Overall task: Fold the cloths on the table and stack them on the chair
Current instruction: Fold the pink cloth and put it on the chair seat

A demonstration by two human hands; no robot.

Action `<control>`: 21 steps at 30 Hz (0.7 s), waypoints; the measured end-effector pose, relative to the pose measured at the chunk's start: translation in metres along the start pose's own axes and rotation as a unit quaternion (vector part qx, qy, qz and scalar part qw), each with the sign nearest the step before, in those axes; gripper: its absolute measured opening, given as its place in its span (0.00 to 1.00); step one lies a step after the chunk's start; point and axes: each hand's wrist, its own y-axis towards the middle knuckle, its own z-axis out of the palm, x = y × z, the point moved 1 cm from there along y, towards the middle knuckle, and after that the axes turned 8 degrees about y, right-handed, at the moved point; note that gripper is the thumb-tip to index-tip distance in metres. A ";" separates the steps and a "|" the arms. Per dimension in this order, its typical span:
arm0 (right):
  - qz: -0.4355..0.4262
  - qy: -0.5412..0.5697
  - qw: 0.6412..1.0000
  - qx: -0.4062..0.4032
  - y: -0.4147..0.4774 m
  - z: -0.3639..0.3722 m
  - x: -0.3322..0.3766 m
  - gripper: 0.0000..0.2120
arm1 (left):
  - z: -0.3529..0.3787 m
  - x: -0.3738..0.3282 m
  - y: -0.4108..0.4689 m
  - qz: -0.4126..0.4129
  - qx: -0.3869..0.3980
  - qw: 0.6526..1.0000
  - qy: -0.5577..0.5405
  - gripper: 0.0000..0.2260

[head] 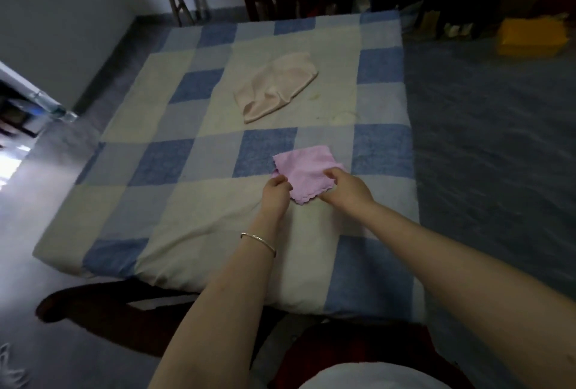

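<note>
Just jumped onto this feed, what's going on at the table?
A person is working on the lilac cloth on the checked table cover: the left hand pinches its left edge, the right hand grips its right side. It looks partly folded. A pale pink cloth lies crumpled farther back, untouched.

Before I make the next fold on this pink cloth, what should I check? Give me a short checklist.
1. Grip of the left hand on the pink cloth, pinching its left edge: ok.
2. Grip of the right hand on its right edge: ok.
3. Layers lined up edge to edge: cannot tell, the hands cover part of it.
4. Bare checked table cover around the cloth for folding: ok.
5. The beige cloth folded: not ok, it lies crumpled farther up the table.
6. The dark chair ready for stacking: cannot tell, its seat is out of view.
</note>
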 end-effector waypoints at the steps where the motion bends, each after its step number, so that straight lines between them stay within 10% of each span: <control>1: -0.006 -0.008 1.000 0.010 0.003 -0.006 -0.002 0.28 | 0.004 -0.004 -0.005 -0.001 -0.007 1.000 0.002 0.12; 21: -0.098 -0.083 0.984 0.123 0.028 -0.105 -0.055 0.27 | 0.120 -0.032 -0.060 -0.082 -0.214 0.964 -0.134 0.17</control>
